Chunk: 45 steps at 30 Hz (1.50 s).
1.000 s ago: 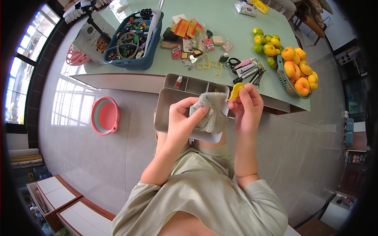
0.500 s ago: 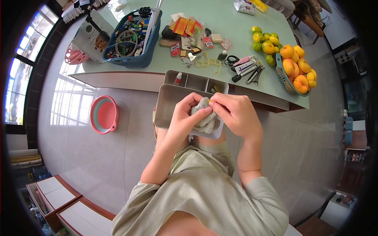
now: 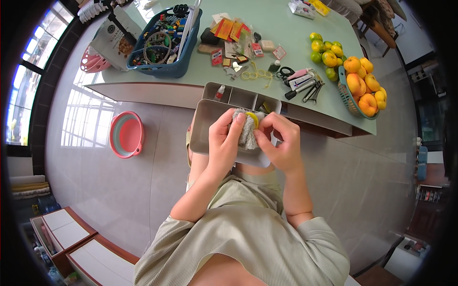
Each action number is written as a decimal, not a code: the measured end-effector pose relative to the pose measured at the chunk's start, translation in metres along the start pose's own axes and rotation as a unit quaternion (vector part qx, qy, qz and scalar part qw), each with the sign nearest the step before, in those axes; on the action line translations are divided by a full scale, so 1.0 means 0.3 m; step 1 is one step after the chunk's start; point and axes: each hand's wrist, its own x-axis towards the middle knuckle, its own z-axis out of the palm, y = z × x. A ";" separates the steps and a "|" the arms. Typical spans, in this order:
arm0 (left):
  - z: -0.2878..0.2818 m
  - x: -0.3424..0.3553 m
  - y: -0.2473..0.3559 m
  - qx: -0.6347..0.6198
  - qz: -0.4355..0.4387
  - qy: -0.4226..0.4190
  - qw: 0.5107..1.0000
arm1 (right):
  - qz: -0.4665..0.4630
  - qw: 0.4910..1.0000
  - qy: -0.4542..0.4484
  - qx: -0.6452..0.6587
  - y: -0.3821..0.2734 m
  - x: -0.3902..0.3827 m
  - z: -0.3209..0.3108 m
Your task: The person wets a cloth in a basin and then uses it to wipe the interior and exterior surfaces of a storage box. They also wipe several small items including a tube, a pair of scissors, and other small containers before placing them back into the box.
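One round pink basin, then one blue plastic basket. Now one smooth grey tray, three small compartments along its far side. Above it the left hand clamps one fluffy grey cloth — thumb and fingers closed — one curved yellow piece against the pile. One right hand, fingers bent, thumb at the cloth's edge; whether it grips, I can't tell.

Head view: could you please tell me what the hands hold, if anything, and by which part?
The left hand holds the grey cloth by its left side, a yellow piece against it; whether the right hand grips cannot be told.
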 end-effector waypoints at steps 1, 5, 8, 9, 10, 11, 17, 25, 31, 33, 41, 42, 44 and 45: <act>-0.001 0.004 -0.004 0.000 -0.001 0.000 1.000 | -0.023 0.999 0.016 -0.028 -0.005 0.006 0.003; -0.012 0.017 -0.016 0.019 0.038 -0.013 0.999 | -0.027 0.996 0.045 -0.072 -0.008 0.015 0.017; -0.029 0.005 -0.021 -0.003 0.012 -0.022 1.000 | -0.029 0.999 0.020 -0.037 -0.013 0.011 0.011; -0.033 0.000 -0.023 -0.015 0.009 -0.031 0.999 | -0.029 0.999 0.019 -0.037 -0.011 0.011 0.009; -0.035 -0.004 -0.027 -0.015 0.009 -0.030 0.999 | -0.040 0.999 0.019 -0.012 -0.007 0.012 0.009; -0.035 -0.005 -0.033 -0.007 0.017 -0.022 1.000 | -0.051 0.998 0.021 0.012 -0.002 0.011 0.008; -0.040 0.017 0.029 -0.169 -0.080 0.052 0.981 | 0.045 0.987 0.070 0.135 0.041 -0.003 -0.007; -0.056 0.026 -0.004 -0.009 -0.035 -0.039 0.999 | -0.016 0.999 -0.037 -0.032 0.001 0.038 0.011; -0.045 0.021 -0.012 0.004 0.009 0.001 1.000 | -0.080 0.994 -0.030 -0.067 0.012 0.034 0.015; -0.045 0.023 -0.013 0.001 0.020 0.004 1.000 | -0.093 0.995 -0.013 -0.046 0.014 0.030 0.028; -0.034 0.042 -0.019 -0.153 -0.129 0.031 0.979 | -0.018 0.997 0.063 -0.040 0.042 0.020 0.062; -0.047 0.048 -0.026 -0.112 -0.078 0.008 0.991 | -0.018 0.997 0.063 -0.040 0.045 0.020 0.062; -0.050 0.050 -0.026 -0.018 0.006 -0.001 1.000 | -0.079 0.992 0.063 -0.075 0.053 0.022 0.061; -0.046 0.049 -0.022 -0.018 0.005 -0.002 1.000 | -0.078 0.992 0.063 -0.075 0.055 0.022 0.061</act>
